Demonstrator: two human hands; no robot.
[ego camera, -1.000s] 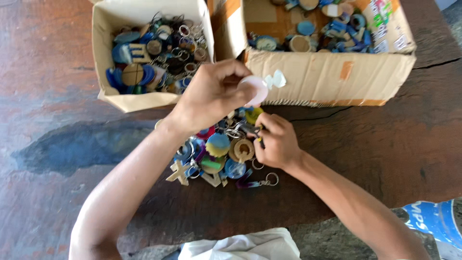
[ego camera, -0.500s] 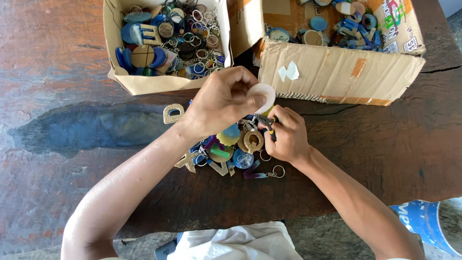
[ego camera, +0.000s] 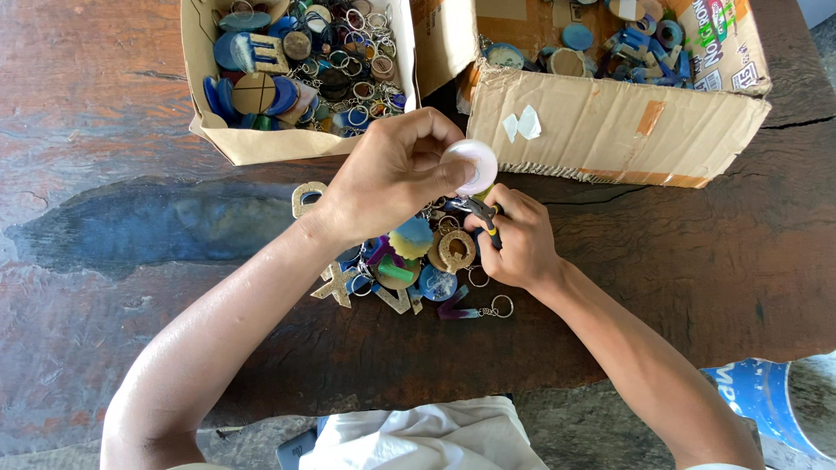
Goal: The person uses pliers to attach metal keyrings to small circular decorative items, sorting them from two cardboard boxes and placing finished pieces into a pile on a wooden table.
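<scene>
My left hand [ego camera: 392,178] pinches a round pale pink disc [ego camera: 471,165] between thumb and fingers, just above the table. My right hand [ego camera: 515,239] is closed around small pliers [ego camera: 477,209] with dark and yellow handles, the tip pointing up at the disc's lower edge. Under and between both hands lies a pile of key-chain charms [ego camera: 409,270]: letter shapes, round coloured discs and metal rings.
Two open cardboard boxes stand at the far side of the dark wooden table [ego camera: 131,218]: the left box [ego camera: 261,144] holds charms and key rings, the right box [ego camera: 627,130] holds more pieces. A blue container [ego camera: 766,400] stands off the table's near right edge.
The view has shifted slightly, so the boxes sit higher in frame. Both hands stay together over the pile, the left still holding the pink disc against the pliers.
</scene>
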